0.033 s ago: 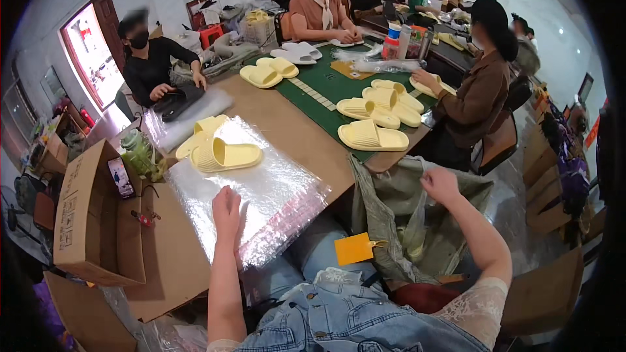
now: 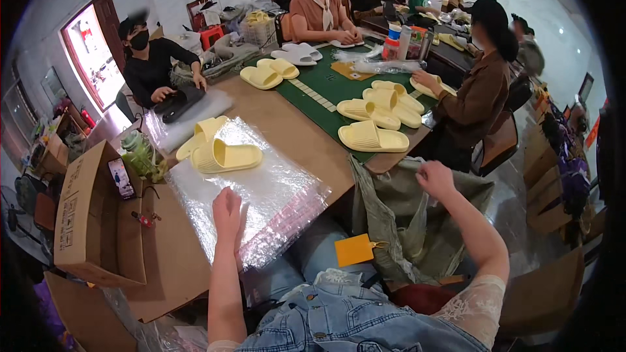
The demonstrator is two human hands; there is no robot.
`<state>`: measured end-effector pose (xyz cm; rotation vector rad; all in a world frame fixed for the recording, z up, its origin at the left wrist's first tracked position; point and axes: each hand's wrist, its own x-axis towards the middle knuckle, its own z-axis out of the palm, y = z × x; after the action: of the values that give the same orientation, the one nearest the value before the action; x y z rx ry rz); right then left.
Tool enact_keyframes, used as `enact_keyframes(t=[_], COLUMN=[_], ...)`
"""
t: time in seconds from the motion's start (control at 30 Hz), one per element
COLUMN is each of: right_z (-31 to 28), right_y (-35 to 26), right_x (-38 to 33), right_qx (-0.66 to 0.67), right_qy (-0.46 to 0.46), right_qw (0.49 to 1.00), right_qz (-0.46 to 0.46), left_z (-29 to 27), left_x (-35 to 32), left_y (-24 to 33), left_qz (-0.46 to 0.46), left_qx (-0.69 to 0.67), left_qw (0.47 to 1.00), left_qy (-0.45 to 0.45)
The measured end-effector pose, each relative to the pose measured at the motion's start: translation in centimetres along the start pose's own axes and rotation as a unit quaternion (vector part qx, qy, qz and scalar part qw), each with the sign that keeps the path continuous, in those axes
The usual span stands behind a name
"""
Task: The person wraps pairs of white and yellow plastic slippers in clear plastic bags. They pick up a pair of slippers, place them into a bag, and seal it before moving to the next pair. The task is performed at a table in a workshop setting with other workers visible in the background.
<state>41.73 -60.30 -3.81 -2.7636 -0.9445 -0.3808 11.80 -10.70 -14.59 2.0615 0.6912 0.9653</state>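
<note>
pale yellow slippers (image 2: 225,155), clear glossy plastic bags (image 2: 261,195), green table mat (image 2: 339,85), orange tag (image 2: 354,249)

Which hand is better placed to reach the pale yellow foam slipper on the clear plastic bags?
Probably the left hand: it rests on the clear plastic bags near the pale yellow foam slipper; the right hand is off the table.

— Where do we stand from the stack of plastic bags (image 2: 261,186)?

— We take it as our mark: it lies on the bench (image 2: 293,133), our left hand (image 2: 227,216) flat on its near edge. A pair of slippers (image 2: 218,150) rests on its far-left corner.

— And left of it?

— The open carton (image 2: 88,218). To its right hangs the sack (image 2: 407,221), our right hand (image 2: 435,179) at its mouth. Beyond it lie more slippers (image 2: 375,117).
</note>
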Motion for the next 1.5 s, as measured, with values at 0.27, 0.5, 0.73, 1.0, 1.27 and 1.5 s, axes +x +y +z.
enact_keyframes(t=[0.27,0.5,0.73,1.0,1.27,1.5], right_z=[6.8,13.5,12.8,15.9,16.4,13.2], right_y=[-2.3,-3.3,-14.2,-22.8,-22.3,-21.2], right_x=[14.5,22.5,21.8,13.6,13.2,12.3], right_qx=[-0.011,-0.013,0.127,0.056,0.111,0.432], right_qy=[0.045,-0.102,-0.046,0.040,0.036,0.097], right_qw=[0.999,0.989,0.990,0.996,0.993,0.897], right_qz=[0.004,0.108,0.046,-0.057,-0.009,0.010], left_z=[-0.2,0.2,-0.8,-0.4,-2.7,-4.1], left_x=[0.1,0.0,-0.4,-0.3,-1.8,-5.2], left_y=[0.3,0.8,1.1,1.3,6.4,6.0], left_qz=[0.039,0.036,0.041,0.039,0.088,0.101], left_qx=[0.078,0.062,0.072,0.078,0.264,0.226], left_qw=[0.996,0.997,0.997,0.996,0.940,0.942], left_qy=[-0.014,-0.013,0.000,0.002,-0.197,-0.226])
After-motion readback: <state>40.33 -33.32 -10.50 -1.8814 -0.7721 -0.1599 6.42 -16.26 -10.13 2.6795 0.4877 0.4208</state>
